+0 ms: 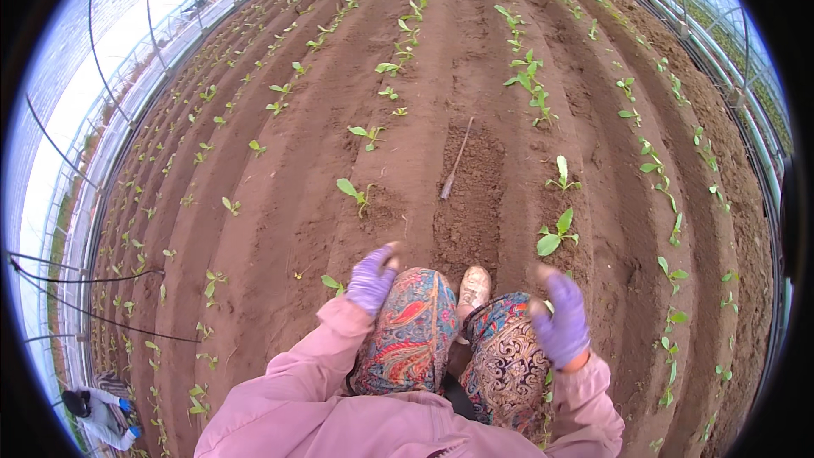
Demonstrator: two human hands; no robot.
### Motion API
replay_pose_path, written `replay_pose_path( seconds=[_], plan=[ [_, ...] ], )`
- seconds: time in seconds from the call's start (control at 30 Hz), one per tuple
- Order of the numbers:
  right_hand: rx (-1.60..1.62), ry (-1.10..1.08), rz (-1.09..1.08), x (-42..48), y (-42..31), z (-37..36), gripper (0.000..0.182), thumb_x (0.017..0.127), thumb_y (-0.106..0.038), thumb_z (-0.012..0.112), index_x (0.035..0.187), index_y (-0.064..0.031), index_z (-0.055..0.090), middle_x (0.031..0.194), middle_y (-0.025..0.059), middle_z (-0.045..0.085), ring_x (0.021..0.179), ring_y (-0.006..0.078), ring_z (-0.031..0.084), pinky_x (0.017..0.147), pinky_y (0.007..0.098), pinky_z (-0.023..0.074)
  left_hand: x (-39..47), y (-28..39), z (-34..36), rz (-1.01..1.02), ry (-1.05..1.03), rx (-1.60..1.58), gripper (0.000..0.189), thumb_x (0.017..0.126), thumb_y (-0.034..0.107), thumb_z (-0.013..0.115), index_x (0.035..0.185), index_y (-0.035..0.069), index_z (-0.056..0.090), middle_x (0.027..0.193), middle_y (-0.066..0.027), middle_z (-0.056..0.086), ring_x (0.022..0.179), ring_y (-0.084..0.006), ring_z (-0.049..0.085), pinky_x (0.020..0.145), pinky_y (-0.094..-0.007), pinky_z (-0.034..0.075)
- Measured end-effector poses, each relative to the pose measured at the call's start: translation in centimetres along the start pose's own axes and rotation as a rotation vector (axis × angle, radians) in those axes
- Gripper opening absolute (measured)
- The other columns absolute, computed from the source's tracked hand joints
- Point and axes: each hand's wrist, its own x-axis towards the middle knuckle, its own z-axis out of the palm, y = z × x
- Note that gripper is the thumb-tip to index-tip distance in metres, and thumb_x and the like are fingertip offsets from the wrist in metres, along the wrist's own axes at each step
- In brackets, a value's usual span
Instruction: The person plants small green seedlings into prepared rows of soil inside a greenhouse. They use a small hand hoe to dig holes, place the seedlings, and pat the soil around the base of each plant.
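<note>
My left hand (374, 280), in a purple glove with bare fingertips, hovers beside my left knee, thumb and fingers apart and nothing visible in it. A small seedling (332, 283) grows just beside it, partly covered by the hand. My right hand (562, 321), gloved the same way and slightly blurred, is raised by my right knee with fingers spread and nothing visible in them. Beyond it stands a leafy seedling (557, 236) in the right-hand row. In the furrow ahead lies a slim tool (458, 159) with a flattened end towards me.
Long soil beds with rows of seedlings (526, 73) run away from me, split by furrows (470, 222). Greenhouse frame pipes (718, 63) bound the right side. Dark cords (95, 280) hang at left. Another person (102, 413) in blue gloves crouches at far lower left.
</note>
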Motion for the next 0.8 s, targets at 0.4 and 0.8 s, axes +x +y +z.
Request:
replay_pose_path(
  seconds=[0.4,0.8],
  plan=[
    [0.070,-0.276,0.034,4.6,3.4,1.0,0.021,0.072,-0.024,0.056,0.090,-0.0119,0.057,0.091,0.0021,0.054,0.086,0.0212,0.050,0.080,0.0387,0.0424,7.6,2.9,4.3,0.585,-0.387,0.299,0.024,0.071,0.013,0.058,0.093,0.005,0.058,0.083,-0.0083,0.059,0.078,-0.0252,0.057,0.077,-0.0397,0.045],
    [0.343,-0.508,0.306,15.1,9.8,4.6,0.021,0.066,-0.014,0.061,0.086,-0.0099,0.057,0.089,0.0042,0.054,0.081,0.0223,0.052,0.072,0.0358,0.0422,16.0,2.9,8.4,0.178,-0.406,0.412,0.034,0.066,0.011,0.063,0.099,0.006,0.058,0.090,-0.0101,0.056,0.083,-0.0265,0.054,0.078,-0.0392,0.041]
  ],
)
